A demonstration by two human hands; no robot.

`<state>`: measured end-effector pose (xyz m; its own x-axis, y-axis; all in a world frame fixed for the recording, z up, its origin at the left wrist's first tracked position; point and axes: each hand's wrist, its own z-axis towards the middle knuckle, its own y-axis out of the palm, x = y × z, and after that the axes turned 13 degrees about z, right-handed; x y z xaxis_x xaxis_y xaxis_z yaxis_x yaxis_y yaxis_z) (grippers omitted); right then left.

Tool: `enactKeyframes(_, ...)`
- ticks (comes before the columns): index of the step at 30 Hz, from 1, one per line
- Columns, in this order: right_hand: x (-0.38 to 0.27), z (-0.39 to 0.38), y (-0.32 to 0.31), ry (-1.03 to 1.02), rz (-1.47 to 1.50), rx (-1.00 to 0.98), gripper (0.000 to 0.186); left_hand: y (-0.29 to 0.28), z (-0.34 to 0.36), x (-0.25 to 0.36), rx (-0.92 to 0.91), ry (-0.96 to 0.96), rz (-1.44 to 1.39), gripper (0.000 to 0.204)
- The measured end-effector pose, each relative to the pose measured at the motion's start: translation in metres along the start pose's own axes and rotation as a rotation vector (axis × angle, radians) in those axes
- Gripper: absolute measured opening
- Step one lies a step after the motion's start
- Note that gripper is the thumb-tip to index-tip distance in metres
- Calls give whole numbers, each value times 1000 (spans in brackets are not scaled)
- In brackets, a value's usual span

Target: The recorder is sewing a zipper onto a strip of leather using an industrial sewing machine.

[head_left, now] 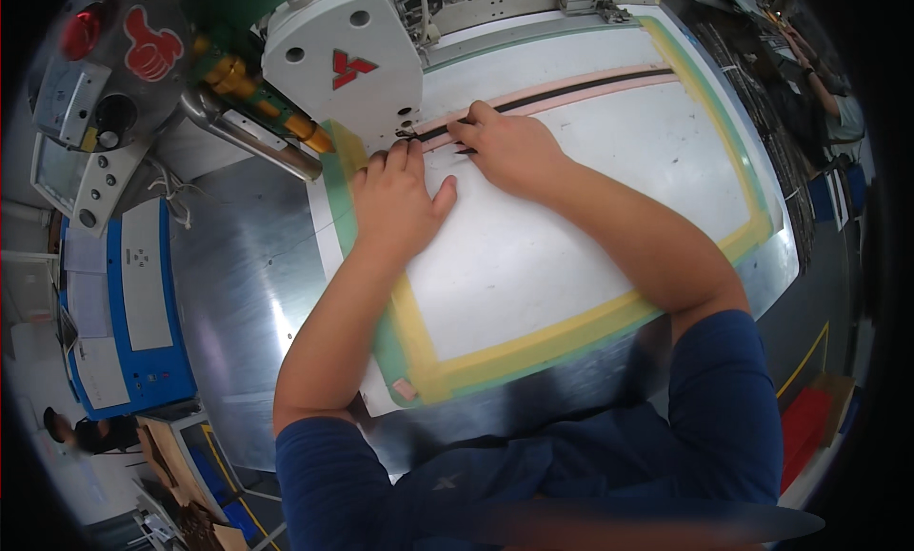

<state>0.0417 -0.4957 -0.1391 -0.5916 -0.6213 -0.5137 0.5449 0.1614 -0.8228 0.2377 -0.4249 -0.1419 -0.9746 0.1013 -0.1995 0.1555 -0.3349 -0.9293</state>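
A long black strip [557, 92] lies between pink bands [609, 86] across the white template board [571, 256]. My left hand [398, 194] rests at the strip's left end, fingertips on the board and thumb spread away. Close to its right, my right hand [519, 153] is closed over the strip, thumb and fingers bent together. A small dark pointed tool [465, 152] sticks out beneath its fingers; the rest is hidden in the hand. The white sewing machine head [343, 60] stands just beyond my left fingertips.
Yellow and green tape [533, 353] borders the board, which lies on a shiny metal table [233, 284]. Left are a metal tube [252, 137], a control panel [100, 184] and a blue-and-white case [143, 303]. A metal rail [514, 3] runs behind the board. Another person [838, 113] is at far right.
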Motion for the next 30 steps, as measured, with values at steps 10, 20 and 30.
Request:
enactKeyframes(10, 2, 3, 2, -34, -52, -5, 32, -4, 4, 1, 41, -15, 2, 64)
enactKeyframes(20, -2, 0, 3, -33, -76, -26, 34, -2, -2, 2, 80, -14, -23, 61)
enactKeyframes(30, -15, 5, 1, -26, -115, -68, 37, -2, -3, -1, 79, -33, 0, 61)
